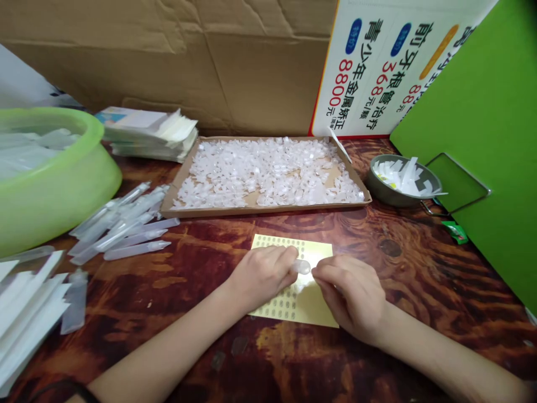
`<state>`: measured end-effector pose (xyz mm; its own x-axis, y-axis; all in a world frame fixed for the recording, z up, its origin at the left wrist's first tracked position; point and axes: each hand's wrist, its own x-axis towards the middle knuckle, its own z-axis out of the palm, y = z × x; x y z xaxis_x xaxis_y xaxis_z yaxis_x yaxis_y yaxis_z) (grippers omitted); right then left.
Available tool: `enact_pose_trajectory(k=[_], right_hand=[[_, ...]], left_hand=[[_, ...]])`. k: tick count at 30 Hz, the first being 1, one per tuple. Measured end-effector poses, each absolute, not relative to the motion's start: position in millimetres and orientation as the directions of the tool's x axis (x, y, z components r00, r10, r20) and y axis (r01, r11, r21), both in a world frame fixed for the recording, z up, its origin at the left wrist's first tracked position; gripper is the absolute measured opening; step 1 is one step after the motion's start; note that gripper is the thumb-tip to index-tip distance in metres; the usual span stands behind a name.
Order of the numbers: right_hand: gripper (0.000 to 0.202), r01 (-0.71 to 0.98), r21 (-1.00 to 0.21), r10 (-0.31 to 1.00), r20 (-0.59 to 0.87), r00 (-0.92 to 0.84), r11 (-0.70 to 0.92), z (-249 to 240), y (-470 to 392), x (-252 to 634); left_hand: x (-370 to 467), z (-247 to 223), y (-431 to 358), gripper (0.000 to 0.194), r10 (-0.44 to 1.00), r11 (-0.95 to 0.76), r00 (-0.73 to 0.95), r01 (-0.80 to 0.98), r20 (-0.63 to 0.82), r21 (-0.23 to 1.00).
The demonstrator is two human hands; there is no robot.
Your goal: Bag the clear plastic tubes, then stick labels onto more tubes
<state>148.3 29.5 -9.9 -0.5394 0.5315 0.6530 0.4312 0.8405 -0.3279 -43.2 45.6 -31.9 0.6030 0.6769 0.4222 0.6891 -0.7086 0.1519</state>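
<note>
My left hand [271,271] is closed around a small translucent plastic tube [302,267], whose rounded end sticks out toward the right. Close to that end, my right hand [354,291] has its thumb and fingertips pressed together in a pinch. Whatever lies between those fingertips, if anything, is too small to make out. Under both hands lies a pale yellow sticker sheet [316,310], with rows of small round printed stickers on its left part and a bare, shiny right part. Most of the tube is hidden inside my left fingers.
A shallow cardboard tray [268,211] of small clear plastic pieces sits behind. Loose translucent tubes [126,224], a green basin [54,190], stacked cards [146,131] and white strips [29,319] are left. A grey bowl [403,196] of paper scraps stands right, beside a green panel [482,140].
</note>
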Motion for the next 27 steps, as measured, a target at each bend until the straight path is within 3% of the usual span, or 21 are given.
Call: enact_pose_trajectory(k=[12, 14, 20, 22, 27], right_hand=[[0.018, 0.532, 0.054, 0.403, 0.588, -0.701, 0.845, 4, 30, 150], [0.02, 0.521, 0.036, 0.406, 0.582, -0.705, 0.853, 5, 30, 151], [0.025, 0.467, -0.21, 0.463, 0.71, -0.531, 0.859, -12, 39, 146], [0.025, 0.432, -0.197, 0.417, 0.756, -0.504, 0.88, -18, 42, 144], [0.013, 0.458, -0.02, 0.294, 0.792, -0.536, 0.889, -21, 43, 142]], left_hand=[[-42, -32, 46, 0.023, 0.666, -0.714, 0.603, 0.686, 0.44, 0.14], [-42, -32, 46, 0.023, 0.68, -0.703, 0.593, 0.694, 0.43, 0.156], [-41, -33, 46, 0.022, 0.697, -0.694, 0.598, 0.702, 0.395, 0.162], [-41, -35, 45, 0.021, 0.701, -0.694, 0.597, 0.698, 0.391, 0.177], [-41, -38, 45, 0.02, 0.735, -0.675, 0.589, 0.683, 0.336, 0.279]])
